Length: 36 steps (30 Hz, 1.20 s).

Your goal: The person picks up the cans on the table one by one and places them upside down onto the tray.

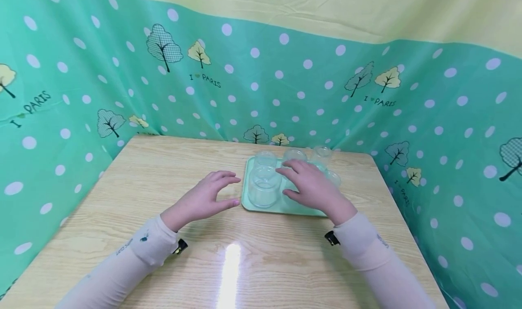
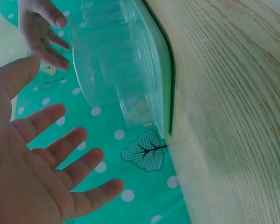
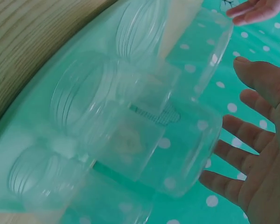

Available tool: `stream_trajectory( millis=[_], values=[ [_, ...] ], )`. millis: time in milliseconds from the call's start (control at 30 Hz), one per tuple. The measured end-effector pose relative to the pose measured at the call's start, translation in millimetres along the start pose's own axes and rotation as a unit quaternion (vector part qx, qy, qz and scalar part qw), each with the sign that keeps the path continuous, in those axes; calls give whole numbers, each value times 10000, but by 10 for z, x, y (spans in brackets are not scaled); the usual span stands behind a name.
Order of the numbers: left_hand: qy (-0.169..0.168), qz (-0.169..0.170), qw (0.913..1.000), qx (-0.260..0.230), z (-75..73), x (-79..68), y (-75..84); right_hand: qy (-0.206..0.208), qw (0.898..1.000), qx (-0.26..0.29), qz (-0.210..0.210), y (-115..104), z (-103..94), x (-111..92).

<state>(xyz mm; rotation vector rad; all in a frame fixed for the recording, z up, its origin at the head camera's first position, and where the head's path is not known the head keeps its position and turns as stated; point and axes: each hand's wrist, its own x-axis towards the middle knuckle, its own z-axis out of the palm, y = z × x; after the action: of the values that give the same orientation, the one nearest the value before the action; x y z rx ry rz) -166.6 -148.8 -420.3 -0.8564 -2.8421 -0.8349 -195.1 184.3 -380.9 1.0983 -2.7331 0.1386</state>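
Note:
Several clear, see-through jars stand on a light green tray (image 1: 285, 209). A wide jar (image 1: 263, 195) is at the tray's front left, with another jar (image 1: 265, 158) behind it. In the right wrist view, a jar (image 3: 81, 93) has its threaded neck down against the tray. My left hand (image 1: 208, 198) hovers just left of the tray, fingers spread, holding nothing. Over the tray's right half is my right hand (image 1: 311, 186), its fingers loosely bent above the jars and partly hiding them. Nothing is between its fingers, which also spread apart in the right wrist view.
The tray sits toward the back of a wood-grain table (image 1: 163, 173). Green dotted cloth (image 1: 253, 73) with printed trees hangs behind and at both sides. A bright light reflection (image 1: 229, 272) lies on the table's front part.

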Motion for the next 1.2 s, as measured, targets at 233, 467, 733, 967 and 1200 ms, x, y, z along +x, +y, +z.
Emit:
stream_trajectory(
  millis=[233,467,733,967,1200],
  values=[
    [28,51,9999,123,2,11,-11,-1,9998,-77,184,98,-76,-109],
    [17,61,9996,259,-6,25,-30,37,9995,-76,318,189,-97,-215],
    [35,73,9995,293,-16,19,-40,69,9987,13,504,300,-116,-349],
    [62,89,9994,328,-33,19,-48,13,9972,37,752,393,-134,-453],
    [91,36,9993,354,-45,18,-58,-143,9947,128,1007,481,-150,-564]
  ],
)
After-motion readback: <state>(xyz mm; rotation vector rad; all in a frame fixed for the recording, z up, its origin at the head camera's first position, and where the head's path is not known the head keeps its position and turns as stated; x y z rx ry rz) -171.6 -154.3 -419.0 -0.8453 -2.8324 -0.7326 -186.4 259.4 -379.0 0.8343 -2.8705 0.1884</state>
